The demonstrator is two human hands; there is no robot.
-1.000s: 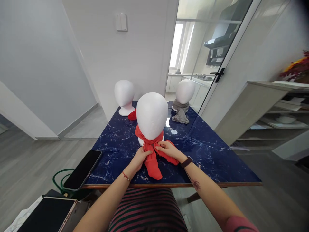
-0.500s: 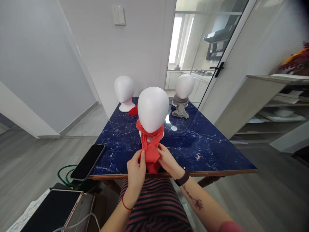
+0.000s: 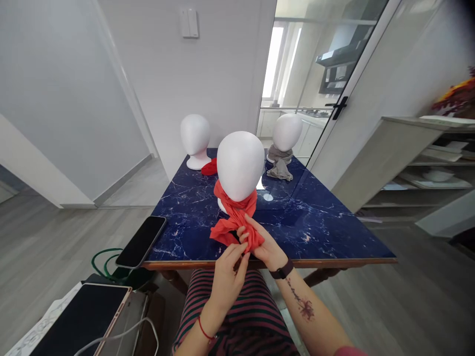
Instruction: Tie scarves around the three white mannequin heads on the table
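Scarf round front head
Right fingers curl snugly round its folds; left fingers pinch it, nearly closed.

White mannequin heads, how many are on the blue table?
3. The front mannequin head stands nearest, a coral scarf around its neck; the back-left mannequin head has a bare neck; the back-right mannequin head wears a gray scarf. None seems hidden.

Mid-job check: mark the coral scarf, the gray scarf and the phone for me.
Coral scarf (image 3: 237, 211): head view, on the gathered cloth below the front head's chin.
Gray scarf (image 3: 280, 170): head view, on its loose end.
Phone (image 3: 141, 242): head view, middle of its dark screen.
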